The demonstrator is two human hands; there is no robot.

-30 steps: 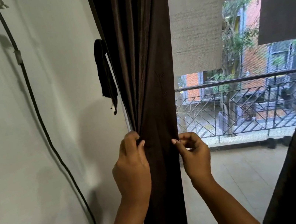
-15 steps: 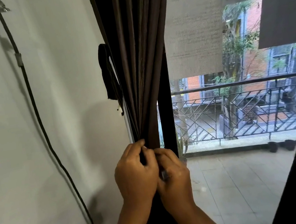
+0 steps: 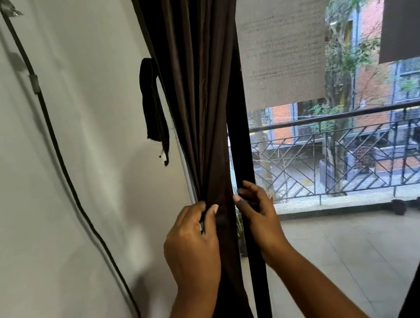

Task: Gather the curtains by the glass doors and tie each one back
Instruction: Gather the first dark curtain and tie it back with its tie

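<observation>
1. Left hand: bare, with no glove, ring or watch; the thumbnail is short and pale
2. Right hand: bare too, one pale nail showing
3. Both forearms are uncovered to the frame's edge, no sleeves in view

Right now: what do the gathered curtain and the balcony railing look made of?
Curtain: dark brown woven fabric with a faint sheen, judging by soft vertical folds catching light; exact fibre unclear. Left hand grips it. Balcony railing: likely dark painted metal, given thin straight bars in a diagonal pattern.
</observation>
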